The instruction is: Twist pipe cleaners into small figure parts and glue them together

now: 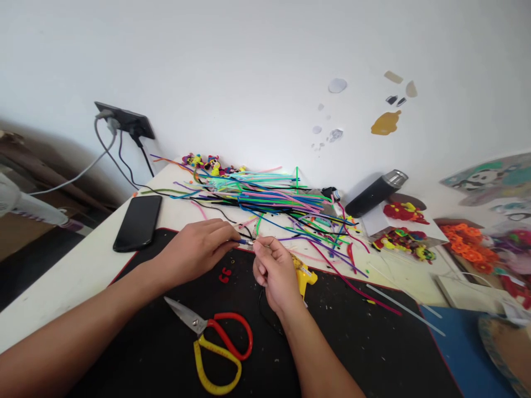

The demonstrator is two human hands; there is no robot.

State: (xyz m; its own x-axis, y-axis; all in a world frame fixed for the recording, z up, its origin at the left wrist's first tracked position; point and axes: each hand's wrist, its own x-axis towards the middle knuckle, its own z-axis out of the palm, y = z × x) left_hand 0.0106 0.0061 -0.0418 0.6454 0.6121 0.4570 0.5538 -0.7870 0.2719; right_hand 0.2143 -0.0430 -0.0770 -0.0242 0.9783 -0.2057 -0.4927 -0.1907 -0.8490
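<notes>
My left hand (198,247) and my right hand (274,272) meet over a black mat (365,354), fingertips almost touching. Both pinch a small thin piece (245,241), dark and bluish, too small to name. A pile of coloured pipe cleaners (274,199) lies just beyond the hands. Under my right hand sits a yellow glue gun (306,275), partly hidden. Scissors (215,337) with red and yellow handles lie on the mat below my left hand. Two small red bits (224,275) rest between the hands and the scissors.
A black phone (138,222) lies at the left on the white table (74,276). A dark flask (375,192) lies on its side at the back right. Colourful small craft figures (404,239) and orange pieces (468,241) crowd the right. Cables run to a wall socket (124,119).
</notes>
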